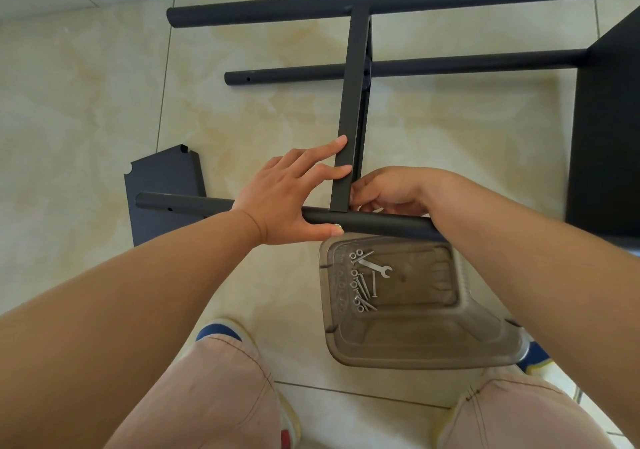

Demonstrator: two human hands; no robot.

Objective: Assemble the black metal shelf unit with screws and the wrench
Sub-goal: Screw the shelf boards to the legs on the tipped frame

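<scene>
The black metal shelf unit lies on its side on the tiled floor. A black shelf panel (351, 102) stands on edge between a far tube (311, 8) and a near tube (381, 224). My left hand (291, 195) spans the joint: straight fingers rest on the panel's edge, and the thumb lies under the near tube. My right hand (388, 190) has its fingers curled in behind the panel at the joint; whatever they hold is hidden. A small silver wrench (377, 267) and several screws (362, 287) lie in a clear plastic tub (433, 355).
A middle tube (294, 76) crosses behind the panel. A loose black shelf plate (162, 188) lies flat at the left under the near tube's end. Another black panel (609, 129) stands at the right. My knees and shoes fill the bottom edge beside the tub.
</scene>
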